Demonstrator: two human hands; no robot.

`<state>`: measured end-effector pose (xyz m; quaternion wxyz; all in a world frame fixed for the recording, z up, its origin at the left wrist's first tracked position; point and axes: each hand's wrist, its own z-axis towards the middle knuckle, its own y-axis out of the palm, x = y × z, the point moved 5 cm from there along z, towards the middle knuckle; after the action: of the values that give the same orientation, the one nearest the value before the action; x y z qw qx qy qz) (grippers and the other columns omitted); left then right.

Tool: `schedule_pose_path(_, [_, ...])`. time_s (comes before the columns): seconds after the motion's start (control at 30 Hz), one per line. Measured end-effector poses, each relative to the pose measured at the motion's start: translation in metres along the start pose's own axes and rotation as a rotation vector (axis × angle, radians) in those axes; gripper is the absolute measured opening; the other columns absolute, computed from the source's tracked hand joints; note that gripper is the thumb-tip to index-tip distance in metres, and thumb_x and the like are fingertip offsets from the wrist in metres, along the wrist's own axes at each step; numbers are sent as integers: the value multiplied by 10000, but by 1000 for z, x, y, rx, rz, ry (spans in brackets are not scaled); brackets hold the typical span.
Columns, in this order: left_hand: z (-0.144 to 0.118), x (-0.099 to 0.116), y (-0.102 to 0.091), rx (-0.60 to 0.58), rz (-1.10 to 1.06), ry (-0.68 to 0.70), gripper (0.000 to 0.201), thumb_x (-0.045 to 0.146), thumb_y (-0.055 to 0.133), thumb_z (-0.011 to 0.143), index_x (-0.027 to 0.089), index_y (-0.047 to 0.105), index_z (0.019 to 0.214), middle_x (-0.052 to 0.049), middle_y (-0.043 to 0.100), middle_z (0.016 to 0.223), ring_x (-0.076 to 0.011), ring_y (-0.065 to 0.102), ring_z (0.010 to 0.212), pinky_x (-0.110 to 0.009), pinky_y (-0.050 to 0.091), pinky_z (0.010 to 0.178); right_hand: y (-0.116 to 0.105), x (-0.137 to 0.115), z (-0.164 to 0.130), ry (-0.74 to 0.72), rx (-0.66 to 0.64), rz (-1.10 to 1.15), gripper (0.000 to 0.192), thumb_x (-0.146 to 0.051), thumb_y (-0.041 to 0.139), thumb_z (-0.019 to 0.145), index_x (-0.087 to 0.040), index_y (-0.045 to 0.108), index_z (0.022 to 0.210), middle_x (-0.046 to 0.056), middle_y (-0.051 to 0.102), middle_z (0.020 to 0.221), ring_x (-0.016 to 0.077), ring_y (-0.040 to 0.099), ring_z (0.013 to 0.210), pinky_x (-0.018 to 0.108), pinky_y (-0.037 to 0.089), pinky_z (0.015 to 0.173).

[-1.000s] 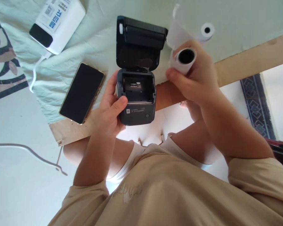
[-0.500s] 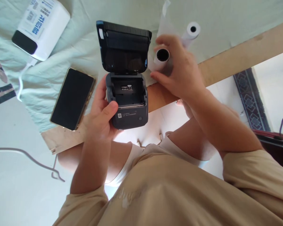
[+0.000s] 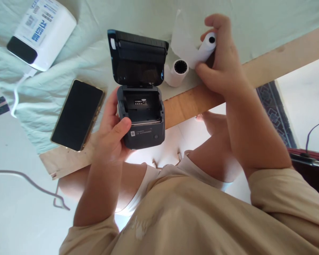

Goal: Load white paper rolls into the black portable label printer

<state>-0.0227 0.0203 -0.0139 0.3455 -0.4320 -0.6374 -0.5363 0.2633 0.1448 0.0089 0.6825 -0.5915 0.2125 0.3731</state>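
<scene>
- Since a moment ago the right hand let go of the fat paper roll with the wide core and moved up and right to the thin paper roll; the fat one now lies on the pale green sheet, just right of the printer lid.
- Thin roll: its long axis runs diagonally, dark core end pointing up-right toward the camera, with a loose tail of paper fanning off to the left. It sits inside the right hand's curl, so that hand is clearly the nearer one.
- Right hand: fingers bent around the roll, thumb underneath, index arched over the top. It's a loose pinch, not a fist.
- Left hand: wrapped around the left side of the small black printer, thumb lying across the front edge. It holds the printer just above the wooden bench edge.
- Printer lid is flipped fully up and the paper bay is open and bare. The bay lies down-left of the thin roll, with the fat roll between them.
- Off to the left on the sheet: a dark phone face up, and a white box with blue print and a cable.
</scene>
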Motion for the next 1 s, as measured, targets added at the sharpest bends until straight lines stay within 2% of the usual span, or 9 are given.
schedule_pose_path(0.13, [1,1,3,-9,-23,4,598,429,925,842,301,709,1385,-72,817,1319,-267,832,1021,-446,750,809,4,-6,4,13,-12,-38,684,-39,638,709,-236,510,1350,105,631,1490,244,529,1341,445,430,1292])
schedule_pose_path(0.23, [1,1,3,-11,-28,6,580,429,926,848,303,711,1371,-70,826,1306,-256,827,1013,-429,744,807,3,-6,6,27,-6,-41,592,-16,640,718,-247,558,1256,92,652,1366,247,523,1252,439,458,1217])
schedule_pose_path(0.33, [1,1,3,-16,-29,11,576,425,932,846,307,715,1366,-73,820,1319,-264,824,1040,-448,741,837,2,-7,4,16,25,0,638,9,630,688,-245,581,1272,60,668,1362,201,537,1169,386,453,1210])
schedule_pose_path(0.5, [1,-1,0,-7,-32,14,645,458,947,824,307,697,1398,-82,803,1335,-310,813,1135,-559,724,975,-3,-17,-3,52,119,173,721,-121,608,758,-280,437,1440,-1,649,1127,126,480,833,310,487,812])
schedule_pose_path(0.6, [1,-4,-1,-13,-24,-12,669,466,940,833,324,680,1433,-90,778,1382,-367,784,1279,-644,681,1079,-8,-12,-1,207,244,586,626,-170,560,787,-330,412,1373,-6,662,1111,129,573,852,271,480,664])
schedule_pose_path(0.67, [0,-4,-3,-9,-16,-11,685,480,944,829,327,677,1441,-98,764,1403,-386,772,1316,-675,658,1116,-7,0,2,389,314,853,428,-187,522,794,-287,493,1209,29,671,1144,131,637,939,243,518,671])
schedule_pose_path(0.73, [0,-4,-4,8,-3,3,702,495,948,825,316,674,1447,-107,751,1428,-396,757,1348,-684,645,1141,-5,7,5,501,311,954,274,-205,519,834,-255,528,1103,52,673,1224,114,659,1017,212,556,720])
schedule_pose_path(0.9, [1,-5,-3,-15,-1,-6,709,498,939,830,313,652,1452,-94,765,1394,-377,768,1333,-642,679,1105,-3,2,2,491,254,1013,431,-227,636,873,-327,555,1284,-31,695,1201,87,658,1015,188,597,767])
schedule_pose_path(1.0, [2,-3,-2,-12,-5,15,694,488,940,821,298,663,1428,-84,786,1333,-343,808,1225,-580,720,1018,1,6,-2,628,231,1028,318,-244,578,874,-271,577,1191,16,704,1157,122,683,1035,233,618,786])
